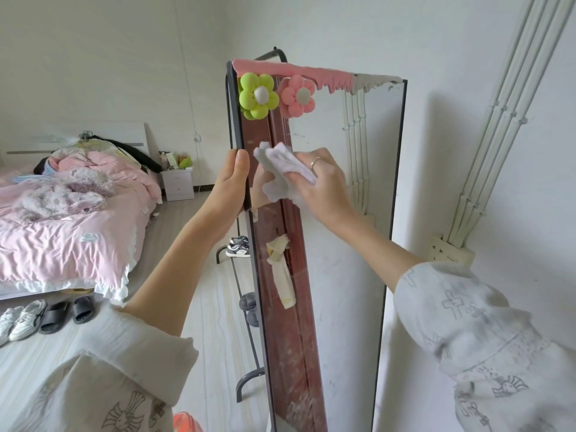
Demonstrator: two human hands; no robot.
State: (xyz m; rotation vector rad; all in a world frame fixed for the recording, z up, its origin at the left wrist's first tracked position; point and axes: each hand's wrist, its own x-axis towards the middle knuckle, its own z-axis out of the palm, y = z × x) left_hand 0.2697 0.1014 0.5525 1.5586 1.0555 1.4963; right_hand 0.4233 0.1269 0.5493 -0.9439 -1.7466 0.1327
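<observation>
Mirror (377,157), tall and black-framed, stands upright on the floor right in front of us, close to a white wall on our right. Our left hand (230,185) grips its left edge about halfway up: the thumb (242,163) lies flat along the front of the frame, and the other fingers wrap behind it, out of sight. Our right hand (324,185) holds a crumpled white cloth (286,165) against the glass, just beside the left hand. Its fingers are curled round the cloth, and a thin ring (315,162) sits on one of them. Both our arms are bare to the elbow, with pale patterned sleeves pushed up.

At the mirror's top left corner sit two soft toy flowers side by side, a green flower (258,95) and a pink flower (296,95). A strip of pink foam trim (280,71) runs along the top edge above them. The glass looks smeared lower down and reflects a reddish-brown door (280,338).

To our left, well apart from the mirror, a rumpled pink quilt (78,244) covers a bed, with a small white nightstand (177,183) beyond it. White trainers (26,319) and dark slippers (67,311) are lined up on the floor by the bed. On our right, a bundle of white pipes (486,145) runs up the wall
</observation>
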